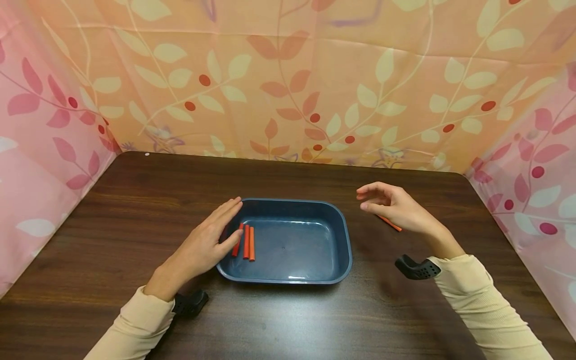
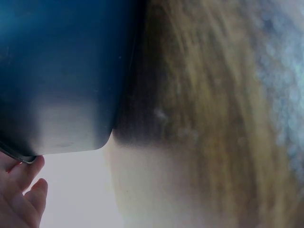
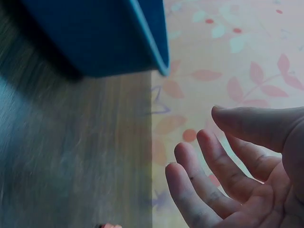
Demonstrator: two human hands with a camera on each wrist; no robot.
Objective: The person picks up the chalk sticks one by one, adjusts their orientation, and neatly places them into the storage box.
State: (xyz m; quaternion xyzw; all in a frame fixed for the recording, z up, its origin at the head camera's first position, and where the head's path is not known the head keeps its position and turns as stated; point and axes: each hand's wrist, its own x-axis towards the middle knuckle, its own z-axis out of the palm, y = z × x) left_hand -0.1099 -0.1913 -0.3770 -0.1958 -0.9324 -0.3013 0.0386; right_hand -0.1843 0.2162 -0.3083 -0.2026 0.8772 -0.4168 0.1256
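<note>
A dark blue plastic tray [image 1: 288,281] sits at the middle of the table. Inside it, along the left side, lie three thin sticks [image 1: 246,242], red to orange. My left hand [image 1: 204,240] is over the tray's left rim with fingers straight, the thumb reaching over the sticks. In the left wrist view its fingertips [image 2: 33,170] are right at the rim. To the right of the tray, my right hand [image 1: 400,206] hovers with loosely bent fingers and nothing between them. Below it an orange stick [image 1: 390,223] lies on the table, partly hidden by the hand.
The dark wooden table [image 1: 288,330] fills the lower part of the head view. Flowered cloth [image 1: 288,90] hangs behind it and at both sides. Black wrist devices [image 1: 416,268] are worn on both arms. A small white spot [image 1: 147,154] shows near the far left corner.
</note>
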